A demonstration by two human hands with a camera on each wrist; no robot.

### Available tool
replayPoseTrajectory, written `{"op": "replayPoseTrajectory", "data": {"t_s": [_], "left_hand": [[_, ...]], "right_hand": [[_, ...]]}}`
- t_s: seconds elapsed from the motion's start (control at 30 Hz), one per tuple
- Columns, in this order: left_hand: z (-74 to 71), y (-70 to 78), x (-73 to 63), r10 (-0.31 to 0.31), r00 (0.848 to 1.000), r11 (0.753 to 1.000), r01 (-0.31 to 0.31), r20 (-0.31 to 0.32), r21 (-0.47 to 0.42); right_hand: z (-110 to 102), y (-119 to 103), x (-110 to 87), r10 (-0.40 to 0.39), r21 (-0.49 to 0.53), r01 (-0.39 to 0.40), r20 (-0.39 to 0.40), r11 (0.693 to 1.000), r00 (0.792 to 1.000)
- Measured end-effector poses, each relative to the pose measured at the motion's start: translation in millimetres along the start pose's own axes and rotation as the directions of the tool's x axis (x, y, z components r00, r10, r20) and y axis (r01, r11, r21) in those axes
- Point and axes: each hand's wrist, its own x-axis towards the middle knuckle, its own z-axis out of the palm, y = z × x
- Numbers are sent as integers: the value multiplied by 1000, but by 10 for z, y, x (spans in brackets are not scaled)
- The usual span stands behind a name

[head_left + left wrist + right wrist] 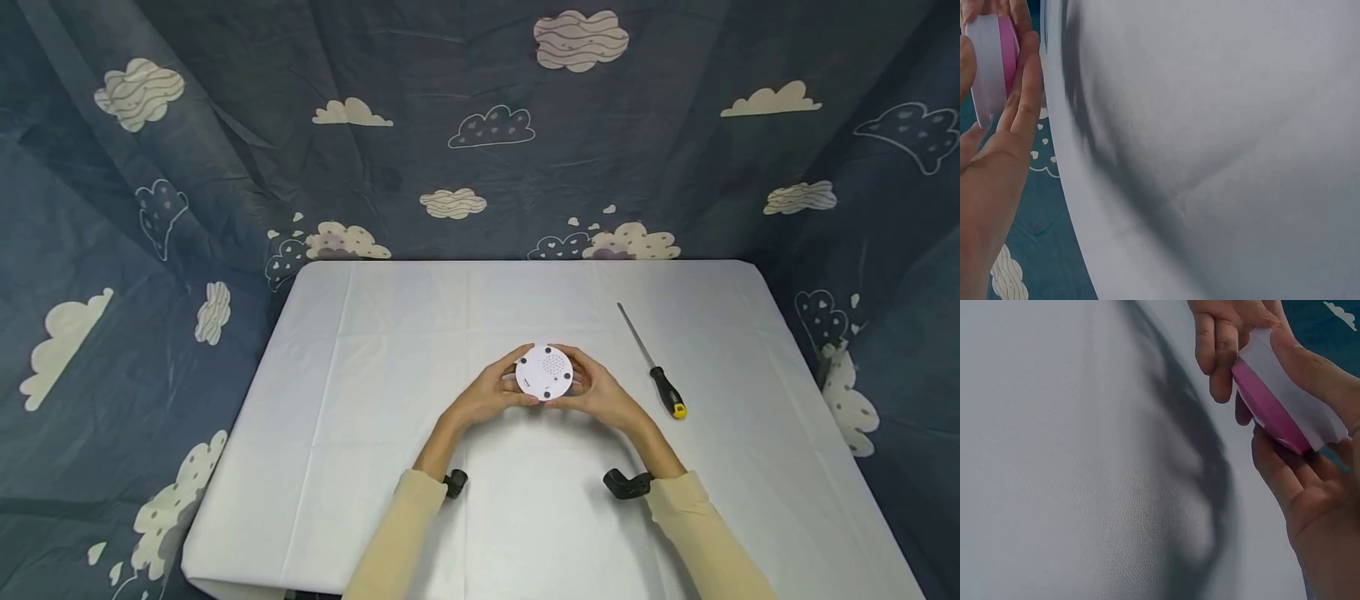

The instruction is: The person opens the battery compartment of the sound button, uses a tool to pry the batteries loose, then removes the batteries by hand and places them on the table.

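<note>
Both hands hold a round white device (543, 375) above the table, its flat face turned up toward the head camera. That face has a patch of small holes and several dark round spots near its edge. My left hand (483, 396) grips it from the left, thumb on the near side and fingers round the far side. From the right, my right hand (606, 400) grips it the same way. A pink band (1269, 406) runs along the underside in the right wrist view. The left wrist view shows the device (990, 65) edge-on between fingers and thumb.
To the right of the hands, a screwdriver (664, 390) with a black and yellow handle lies on the white-covered table (405, 308), its shaft pointing away. Dark blue cloth (420, 75) with cloud prints hangs behind and at both sides. Each wrist wears a black camera mount (627, 484).
</note>
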Motion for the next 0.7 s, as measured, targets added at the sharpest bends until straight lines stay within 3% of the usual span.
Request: {"op": "replayPoseTrajectory", "data": {"t_s": [0.3, 0.4, 0.57, 0.7], "left_hand": [[50, -62, 23, 45, 989, 998, -37, -142, 56], [37, -59, 1, 40, 991, 999, -36, -129, 31], [-11, -41, -25, 34, 997, 999, -36, -66, -28], [-4, -49, -14, 45, 994, 999, -45, -98, 3]], "right_hand": [[27, 9, 6, -46, -154, 37, -56, 987, 997], [0, 3, 4, -37, -156, 30, -45, 987, 998], [-80, -15, -21, 21, -59, -18, 52, 998, 998], [-79, -19, -25, 39, -90, -33, 70, 995, 997]]}}
